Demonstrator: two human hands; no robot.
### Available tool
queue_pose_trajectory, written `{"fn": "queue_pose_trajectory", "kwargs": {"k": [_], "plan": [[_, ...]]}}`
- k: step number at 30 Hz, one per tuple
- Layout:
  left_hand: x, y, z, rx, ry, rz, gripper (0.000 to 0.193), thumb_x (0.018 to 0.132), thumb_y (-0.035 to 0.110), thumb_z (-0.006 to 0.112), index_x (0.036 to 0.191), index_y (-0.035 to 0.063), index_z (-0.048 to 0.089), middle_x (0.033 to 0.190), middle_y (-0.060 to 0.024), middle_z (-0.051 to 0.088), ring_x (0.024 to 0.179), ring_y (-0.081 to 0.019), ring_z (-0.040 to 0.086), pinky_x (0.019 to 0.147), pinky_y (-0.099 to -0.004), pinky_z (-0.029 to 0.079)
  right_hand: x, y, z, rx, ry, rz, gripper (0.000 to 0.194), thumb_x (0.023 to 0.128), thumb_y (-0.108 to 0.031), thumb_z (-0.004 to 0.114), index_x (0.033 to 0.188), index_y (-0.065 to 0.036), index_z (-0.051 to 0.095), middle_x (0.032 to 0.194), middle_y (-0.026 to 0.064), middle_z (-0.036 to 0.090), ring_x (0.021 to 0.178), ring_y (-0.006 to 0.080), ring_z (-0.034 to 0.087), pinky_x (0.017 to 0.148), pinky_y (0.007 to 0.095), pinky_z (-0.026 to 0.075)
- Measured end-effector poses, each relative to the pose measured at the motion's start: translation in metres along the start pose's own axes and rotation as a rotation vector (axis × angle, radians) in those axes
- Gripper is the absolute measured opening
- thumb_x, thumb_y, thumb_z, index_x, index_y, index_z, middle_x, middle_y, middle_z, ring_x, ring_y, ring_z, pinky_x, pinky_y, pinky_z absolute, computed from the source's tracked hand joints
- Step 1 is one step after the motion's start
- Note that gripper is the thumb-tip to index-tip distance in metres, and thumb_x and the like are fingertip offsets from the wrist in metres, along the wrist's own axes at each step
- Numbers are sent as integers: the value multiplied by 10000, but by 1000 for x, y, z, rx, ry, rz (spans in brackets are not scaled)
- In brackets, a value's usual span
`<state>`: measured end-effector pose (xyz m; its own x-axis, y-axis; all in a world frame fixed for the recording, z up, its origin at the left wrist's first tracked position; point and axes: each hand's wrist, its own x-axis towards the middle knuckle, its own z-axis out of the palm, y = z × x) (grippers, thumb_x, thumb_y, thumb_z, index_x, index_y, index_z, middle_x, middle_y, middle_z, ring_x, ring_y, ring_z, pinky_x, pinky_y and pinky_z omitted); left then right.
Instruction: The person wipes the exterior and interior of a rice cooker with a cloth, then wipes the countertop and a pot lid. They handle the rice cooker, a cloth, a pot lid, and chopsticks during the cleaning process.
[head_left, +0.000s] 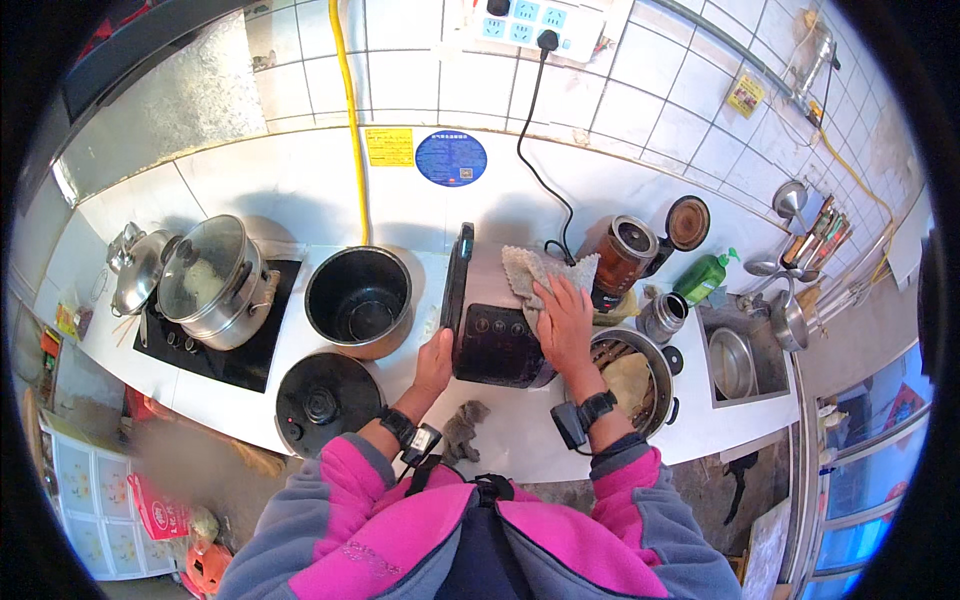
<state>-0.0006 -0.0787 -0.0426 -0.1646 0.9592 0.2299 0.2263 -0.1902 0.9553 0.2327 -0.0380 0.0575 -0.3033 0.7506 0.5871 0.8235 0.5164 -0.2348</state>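
Observation:
My right hand (564, 319) presses a beige-grey cloth (529, 274) against the upper right side of an electric cooker body (499, 341) with a dark control panel. My left hand (435, 361) holds the cooker's left edge, beside its black rim. The cooker appears tipped on its side. Left of it stands a dark inner pot (358, 300), with a round black lid (326, 405) in front. A crumpled grey-brown rag (463, 431) lies on the counter near my body. A black cord runs from behind the cooker to the wall socket strip (536, 26).
A steamer pot with a glass lid (214, 281) sits on the black cooktop (259, 360) at left. To the right stand a glass kettle (622, 251), a steel flask (662, 316), a green pump bottle (701, 276), a steamer pan (660, 367) and the sink (772, 367).

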Motion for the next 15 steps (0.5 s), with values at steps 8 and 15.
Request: {"fn": "queue_pose_trajectory", "kwargs": {"k": [8, 15], "plan": [[43, 61, 0, 36, -39, -187, 604, 1018, 509, 358, 1153, -52, 533, 1079, -304, 603, 1082, -411, 579, 946, -409, 429, -53, -16, -14, -22, 19, 18, 456, 865, -159, 509, 1317, -134, 570, 1459, 108, 457, 1369, 305, 385, 1139, 541, 195], [29, 83, 14, 269, 37, -183, 661, 982, 570, 406, 1008, -73, 560, 858, -348, 632, 880, -527, 610, 771, -541, 476, -89, -40, -25, -61, -25, 56, 485, 883, -176, 509, 1366, -141, 527, 1508, 108, 395, 1406, 309, 330, 1149, 550, 167]]}}
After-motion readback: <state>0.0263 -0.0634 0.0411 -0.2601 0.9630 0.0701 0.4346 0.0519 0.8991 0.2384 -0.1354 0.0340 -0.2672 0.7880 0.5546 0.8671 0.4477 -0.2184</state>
